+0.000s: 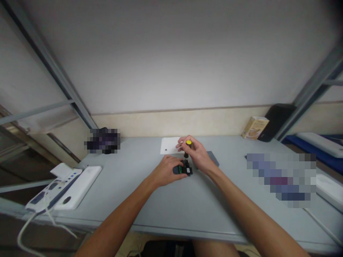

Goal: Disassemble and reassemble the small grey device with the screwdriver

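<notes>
Near the middle of the grey table (160, 207), my left hand (166, 170) grips a small dark device (187, 170) with a green circuit part showing at its left. My right hand (197, 152) is closed round a screwdriver (189, 142) with a yellow end cap and a dark handle. The screwdriver stands upright, its lower end over the far edge of the device; whether the tip touches a screw is too small to tell. Behind the hands lies a white sheet (167, 145) with a tiny dark item on it. A flat grey piece (213, 159) is partly hidden by my right hand.
At the left are a power strip (53, 189) with cables and a white flat box (80, 189). A blurred dark object (104, 140) sits at the back left. At the back right stand a yellow box (255, 127) and a black case (277, 121). Another blurred item (281, 180) lies right.
</notes>
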Demonstrator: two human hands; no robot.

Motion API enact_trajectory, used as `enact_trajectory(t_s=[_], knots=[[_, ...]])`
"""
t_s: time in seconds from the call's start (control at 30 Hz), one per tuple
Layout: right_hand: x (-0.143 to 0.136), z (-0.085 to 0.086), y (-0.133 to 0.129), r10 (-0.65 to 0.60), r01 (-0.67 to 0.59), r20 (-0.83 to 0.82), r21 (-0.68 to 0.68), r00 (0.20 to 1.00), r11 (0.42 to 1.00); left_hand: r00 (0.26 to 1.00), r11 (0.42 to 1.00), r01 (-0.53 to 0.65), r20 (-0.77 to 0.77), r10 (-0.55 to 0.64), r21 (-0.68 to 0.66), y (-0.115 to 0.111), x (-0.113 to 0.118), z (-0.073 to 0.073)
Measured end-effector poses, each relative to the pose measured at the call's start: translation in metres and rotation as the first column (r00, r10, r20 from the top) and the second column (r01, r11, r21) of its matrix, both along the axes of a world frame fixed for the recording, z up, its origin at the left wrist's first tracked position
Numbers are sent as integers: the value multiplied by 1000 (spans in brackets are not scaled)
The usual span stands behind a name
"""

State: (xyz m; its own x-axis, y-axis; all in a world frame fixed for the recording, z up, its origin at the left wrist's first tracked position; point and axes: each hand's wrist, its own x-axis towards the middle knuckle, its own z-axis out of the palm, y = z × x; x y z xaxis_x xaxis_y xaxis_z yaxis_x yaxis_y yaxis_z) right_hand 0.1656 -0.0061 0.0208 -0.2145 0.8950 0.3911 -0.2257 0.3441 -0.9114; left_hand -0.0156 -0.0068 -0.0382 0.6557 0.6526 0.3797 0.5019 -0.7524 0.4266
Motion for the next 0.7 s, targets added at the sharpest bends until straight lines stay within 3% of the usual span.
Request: enact_trajectory(t_s=[0.2,0.37,0.7], knots=[[-4,-8,4,-81,80,-28,-47,996,996,1000,1000,4,17,-3,-19,1,0,-1],[0,-3,7,-12,4,-104,-84,995,996,999,1000,-6,45,7,-14,3,-1,-3],[1,-8,6,-66,36,-238,-128,969,991,998,1000,-4,62,3,12,5,-2,-6]])
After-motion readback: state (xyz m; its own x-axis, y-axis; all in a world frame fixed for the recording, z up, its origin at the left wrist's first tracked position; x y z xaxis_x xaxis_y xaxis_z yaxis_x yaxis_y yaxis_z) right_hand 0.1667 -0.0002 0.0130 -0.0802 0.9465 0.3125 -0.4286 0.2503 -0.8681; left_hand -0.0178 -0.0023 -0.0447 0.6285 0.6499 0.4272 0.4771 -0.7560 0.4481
